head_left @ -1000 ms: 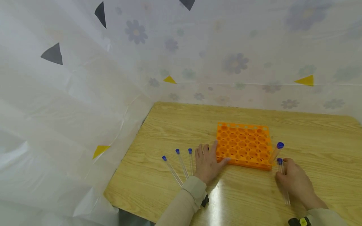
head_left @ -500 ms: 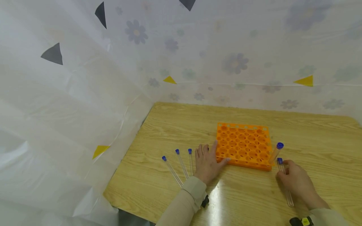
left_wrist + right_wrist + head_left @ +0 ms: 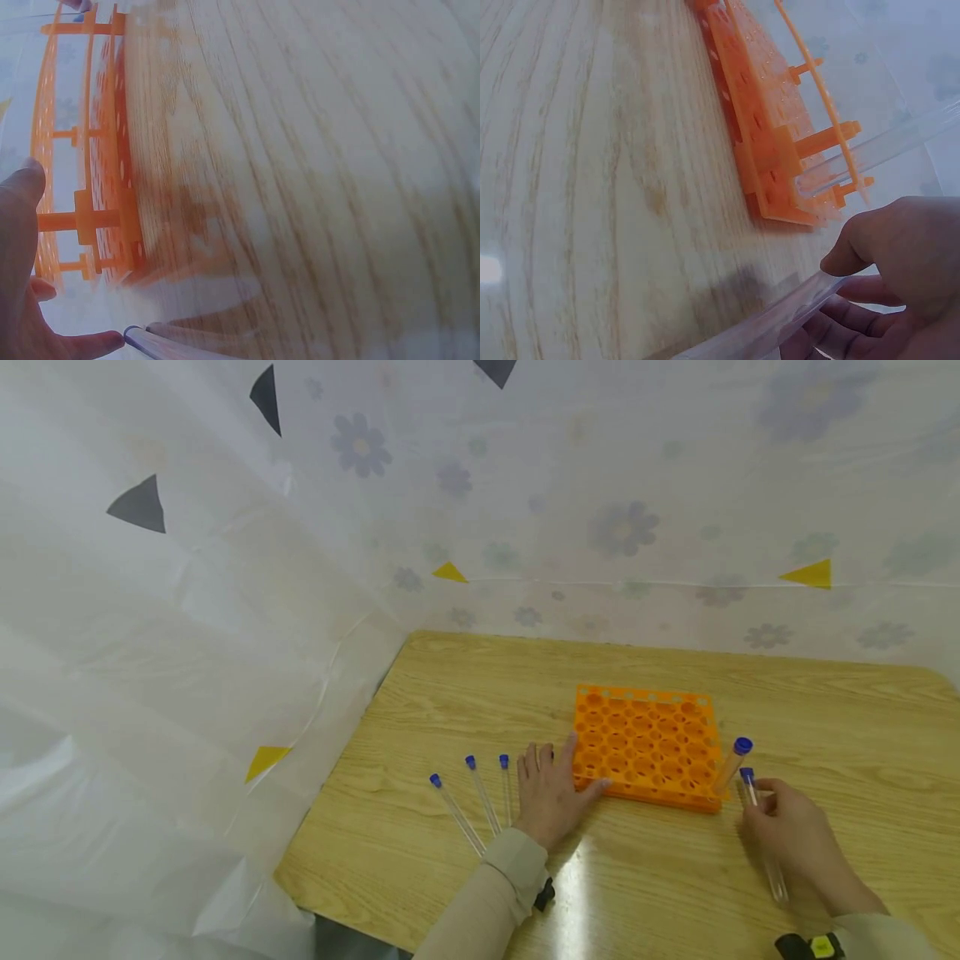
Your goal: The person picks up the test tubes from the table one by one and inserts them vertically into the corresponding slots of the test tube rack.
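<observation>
An orange test tube rack stands on the table. My left hand rests at its near left corner, fingers spread, thumb along the front edge. My right hand, to the right of the rack, pinches a clear test tube with a blue cap between thumb and fingers. In the right wrist view the held tube slants below the thumb. Another blue-capped tube stands tilted in the rack's near right corner, its lower end showing between the rack's tiers in the right wrist view.
Several blue-capped tubes lie to the left of the left hand, among them a tube and a second tube. The wood-grain table reflects light near the front. White patterned sheeting hangs behind and at the left.
My right hand has shifted slightly to the right with the tube, whose cap end has risen a little and tilted. My left hand and the rack have stayed in place.
</observation>
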A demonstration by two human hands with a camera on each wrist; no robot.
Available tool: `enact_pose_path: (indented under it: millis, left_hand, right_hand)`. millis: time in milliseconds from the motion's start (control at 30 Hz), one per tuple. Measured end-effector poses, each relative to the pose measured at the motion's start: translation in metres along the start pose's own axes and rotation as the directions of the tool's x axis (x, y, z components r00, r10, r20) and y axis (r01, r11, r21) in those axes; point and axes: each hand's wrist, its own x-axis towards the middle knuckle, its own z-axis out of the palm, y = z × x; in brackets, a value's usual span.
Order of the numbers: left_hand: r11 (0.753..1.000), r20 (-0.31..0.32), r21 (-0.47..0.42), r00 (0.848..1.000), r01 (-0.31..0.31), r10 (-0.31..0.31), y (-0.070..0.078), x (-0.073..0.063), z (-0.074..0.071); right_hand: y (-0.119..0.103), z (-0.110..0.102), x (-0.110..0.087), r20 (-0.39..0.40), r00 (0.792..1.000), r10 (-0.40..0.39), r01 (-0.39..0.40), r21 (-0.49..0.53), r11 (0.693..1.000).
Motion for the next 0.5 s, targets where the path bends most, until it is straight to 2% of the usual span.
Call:
enact_pose_path:
  millis: [67,200,300,500]
  left_hand:
    - [1.000,0.000,0.000,1.000,-0.001,0.001,0.000,0.000,-0.001]
    - [1.000,-0.001,-0.001,1.000,-0.002,0.002,0.000,0.000,0.000]
    - [1.000,-0.001,-0.005,1.000,-0.002,0.002,-0.001,0.000,0.000]
    - [1.000,-0.011,0.003,1.000,-0.004,0.004,0.000,0.000,0.001]
  right_hand:
    - [-0.002,-0.002,0.000,-0.027,0.999,-0.017,0.017,-0.003,1.000]
    - [-0.008,-0.005,-0.001,-0.128,0.989,-0.076,0.073,-0.028,0.997]
    - [-0.013,-0.008,-0.002,-0.206,0.970,-0.126,0.119,-0.046,0.992]
    - [-0.025,-0.017,-0.003,-0.319,0.923,-0.214,0.233,0.021,0.972]
